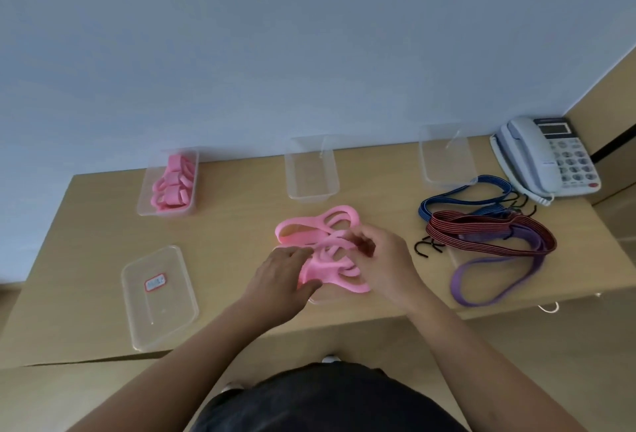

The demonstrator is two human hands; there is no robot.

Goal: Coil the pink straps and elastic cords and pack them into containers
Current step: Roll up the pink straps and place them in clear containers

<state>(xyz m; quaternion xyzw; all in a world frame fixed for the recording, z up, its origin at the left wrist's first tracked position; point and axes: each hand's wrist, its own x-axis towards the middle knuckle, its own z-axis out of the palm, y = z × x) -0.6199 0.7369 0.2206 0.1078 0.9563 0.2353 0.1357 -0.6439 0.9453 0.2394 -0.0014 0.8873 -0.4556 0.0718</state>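
A person in a dark top [327, 400] leans over a table [241, 218], both bare arms reaching to a loose tangle of pink straps [330, 275] near its front edge. The left hand [282, 273] grips the tangle's near side, thumb beneath and fingers curled over the loops. The right hand [382, 259] pinches a strap at the tangle's far right, fingertips drawn close together. Part of the tangle lies over a clear tub whose rim [320, 300] shows just below it.

Far left of the tangle, against the wall, a second tub [144, 204] holds coiled pink straps [172, 183]. Directly behind the tangle stands a bare tub [311, 190], and another [445, 173] sits behind and to the right. Left of the tangle and nearer the camera lies a flat clear tray [161, 321] bearing a red-edged label [155, 282].

To the tangle's right are the elastic cords: a blue cord [464, 192] farthest back, a red striped cord [481, 228] overlapping it, and a purple band [488, 280] looping toward the table edge. Black hooks [426, 247] lie between these and the right hand. A desk phone [547, 156] sits at the far right corner.
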